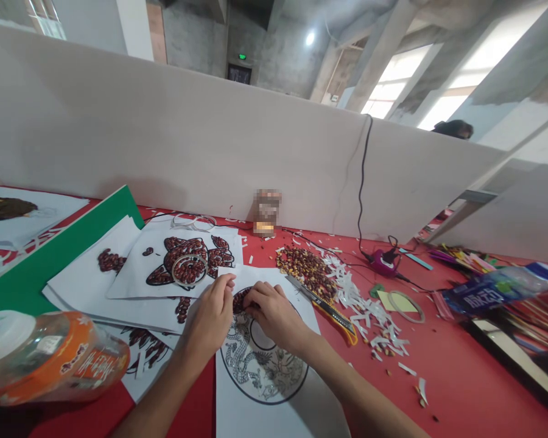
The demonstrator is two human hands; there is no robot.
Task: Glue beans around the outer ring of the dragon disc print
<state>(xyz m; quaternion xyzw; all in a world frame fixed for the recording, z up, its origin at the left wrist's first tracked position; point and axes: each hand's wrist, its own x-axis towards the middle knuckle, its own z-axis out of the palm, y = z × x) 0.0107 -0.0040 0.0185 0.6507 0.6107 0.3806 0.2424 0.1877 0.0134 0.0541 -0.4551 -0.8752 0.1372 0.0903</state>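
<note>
A white sheet with a round line drawing (265, 365) lies on the red table in front of me. Dark red beans (240, 300) cover a small patch at the drawing's top edge. My left hand (210, 316) rests on the sheet with its fingers bent and fingertips pressed at that bean patch. My right hand (274, 313) meets it from the right, fingers pinched together on the beans; what they grip is too small to name. A pile of loose mixed beans (307, 267) lies just beyond my right hand.
More bean-covered sheets (187, 258) with a tape ring (189, 269) lie at left by a green board (50, 261). An orange-labelled plastic jar (50, 359) lies near left. A utility knife (322, 304), paper scraps (369, 316), a tape roll (406, 306) and a water bottle (493, 289) are at right.
</note>
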